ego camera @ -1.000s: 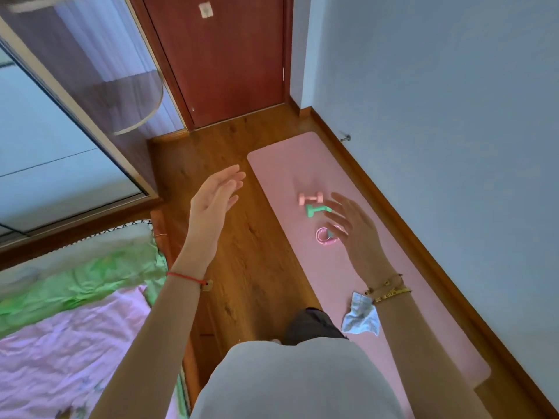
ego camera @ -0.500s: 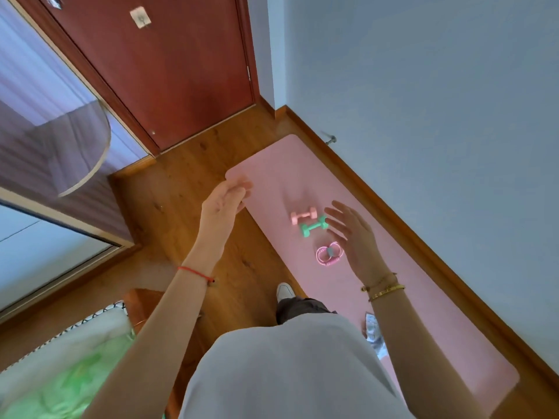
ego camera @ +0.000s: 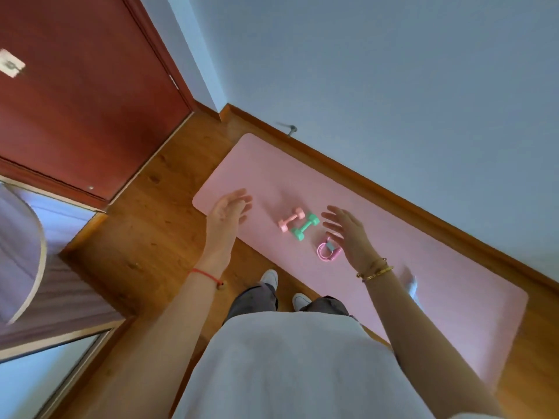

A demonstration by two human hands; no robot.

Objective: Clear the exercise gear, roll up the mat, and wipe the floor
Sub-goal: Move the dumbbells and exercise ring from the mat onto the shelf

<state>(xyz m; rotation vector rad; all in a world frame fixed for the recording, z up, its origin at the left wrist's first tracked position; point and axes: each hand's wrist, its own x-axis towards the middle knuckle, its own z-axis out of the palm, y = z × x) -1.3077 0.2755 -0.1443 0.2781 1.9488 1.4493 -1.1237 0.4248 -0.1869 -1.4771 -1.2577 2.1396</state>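
1. Pink coiled thing (ego camera: pixel 328 251) on the mat (ego camera: pixel 272 170) is partly behind the right hand (ego camera: pixel 348 234). I honestly can't tell if it's a rope or a band.
2. White cloth (ego camera: pixel 412 287) is mostly hidden by the right forearm, so only a blurry scrap shows on the mat.
3. The person's white top (ego camera: pixel 287 364) covers part of the mat's near edge, and the left hand (ego camera: pixel 228 208) has smeared fingertips.
4. Grip check: both hands hover with fingers spread and relaxed, grip wide open, nothing held. The left one is over the mat corner nearest the door (ego camera: pixel 75 116), and the right one is just right of the weights.
5. Pink dumbbell (ego camera: pixel 291 219) and green dumbbell (ego camera: pixel 305 226) lie side by side mid-mat, between the hands.
6. Around it there's a wooden floor (ego camera: pixel 157 237), a pale blue wall (ego camera: pixel 393 86), and a wooden skirting board (ego camera: pixel 363 179) with a small metal door stop (ego camera: pixel 292 129). White shoes (ego camera: pixel 270 278) stand by the mat's long edge.
7. The mat looks smooth and matte with rounded corners, and the dumbbells have blocky ends. There's a red string on the left wrist and gold bracelets on the right.
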